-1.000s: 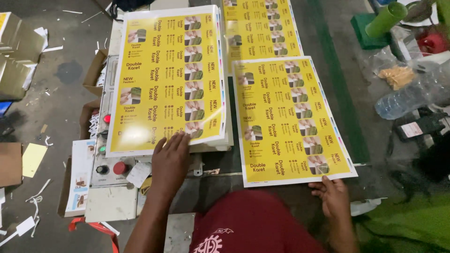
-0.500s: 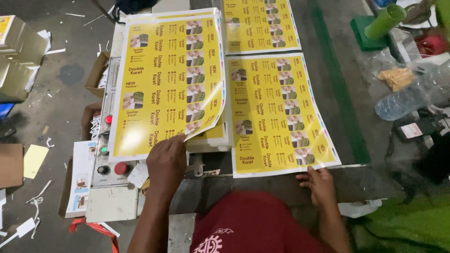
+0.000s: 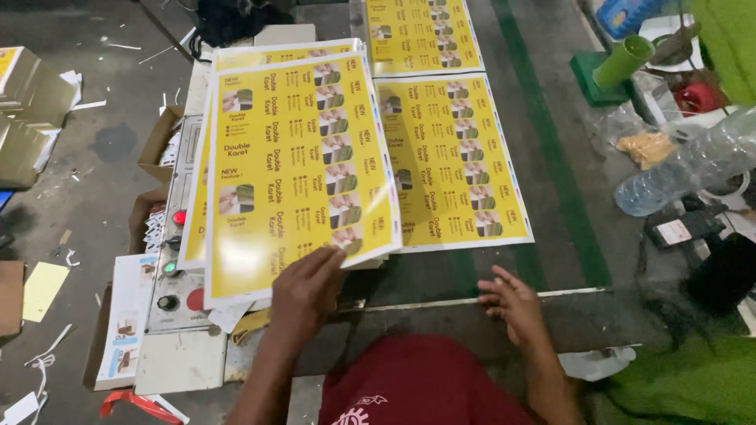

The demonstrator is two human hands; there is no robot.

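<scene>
Both hands work at the near edge of a dark machine bed (image 3: 504, 260) crossed by a green stripe (image 3: 551, 149). Left hand (image 3: 305, 290) has its fingers loosely spread and pinches the near edge of the top yellow printed sheet (image 3: 303, 165), which lifts slightly off the stack of matching sheets (image 3: 197, 205) beneath it. Right hand (image 3: 513, 307) is open, fingers fanned and slightly curled, resting on the bare bed near a pale metal strip (image 3: 441, 301); it holds nothing.

2 more yellow sheets lie flat on the bed: 1 (image 3: 457, 161) just right of the lifted sheet, its left edge tucked under it, and another (image 3: 425, 35) farther away. Beside the stack, on the left, a grey control panel (image 3: 177, 275) shows a red button (image 3: 179, 217), a green button (image 3: 168, 267) and a black knob (image 3: 166, 302).

Concrete floor (image 3: 87, 142) at the left is littered with paper scraps and cardboard boxes (image 3: 31, 110). At the right sit a clear plastic bottle (image 3: 693, 165), a green tube (image 3: 624, 61) and a plastic bag (image 3: 642, 142).
</scene>
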